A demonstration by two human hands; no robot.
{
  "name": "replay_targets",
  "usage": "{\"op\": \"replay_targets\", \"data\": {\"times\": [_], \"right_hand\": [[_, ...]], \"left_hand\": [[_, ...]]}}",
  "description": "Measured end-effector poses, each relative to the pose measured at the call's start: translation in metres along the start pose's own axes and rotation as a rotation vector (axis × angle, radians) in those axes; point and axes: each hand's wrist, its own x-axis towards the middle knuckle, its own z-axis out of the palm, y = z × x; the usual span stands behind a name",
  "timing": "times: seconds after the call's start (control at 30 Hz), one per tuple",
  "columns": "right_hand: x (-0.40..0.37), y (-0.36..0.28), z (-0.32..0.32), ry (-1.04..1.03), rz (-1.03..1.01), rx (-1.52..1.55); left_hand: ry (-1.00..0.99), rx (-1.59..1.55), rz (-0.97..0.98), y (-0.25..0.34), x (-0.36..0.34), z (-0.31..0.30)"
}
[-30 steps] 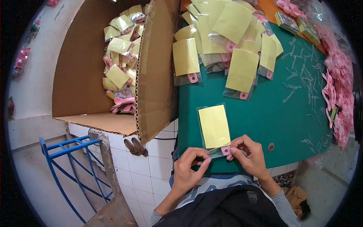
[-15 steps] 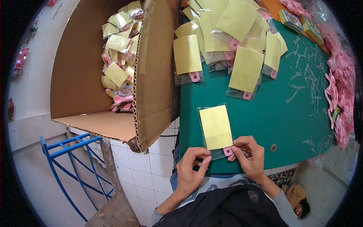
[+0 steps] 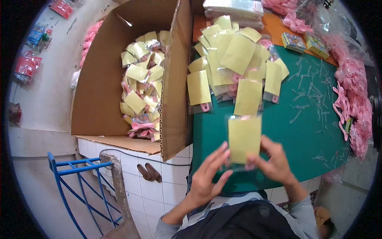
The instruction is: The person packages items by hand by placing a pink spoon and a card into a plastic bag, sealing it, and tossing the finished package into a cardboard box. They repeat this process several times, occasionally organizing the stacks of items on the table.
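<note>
Fingers [image 3: 218,157] blurry beside lifted packet [image 3: 244,137]

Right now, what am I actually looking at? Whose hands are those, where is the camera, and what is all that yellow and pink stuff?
There is no machine here: a person works with bare hands, and the single picture comes from a camera worn on their head, looking down. The right hand grips a clear packet with a yellow card by its lower corner, above the green table; the left hand has its fingers at the packet's left edge, too blurred to tell its grip. Farther back on the table lies a pile of similar packets, with thin clear plastic scraps and loose pink pieces to the right. To the left stands an open cardboard box partly filled with more packets.
</note>
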Motion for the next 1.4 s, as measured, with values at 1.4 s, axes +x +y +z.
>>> {"op": "replay_targets", "data": {"times": [1.4], "right_hand": [[0.179, 0.032, -0.122, 0.182, 0.037, 0.598]], "left_hand": [[0.392, -0.11, 0.145, -0.072, 0.261, 0.077]]}}
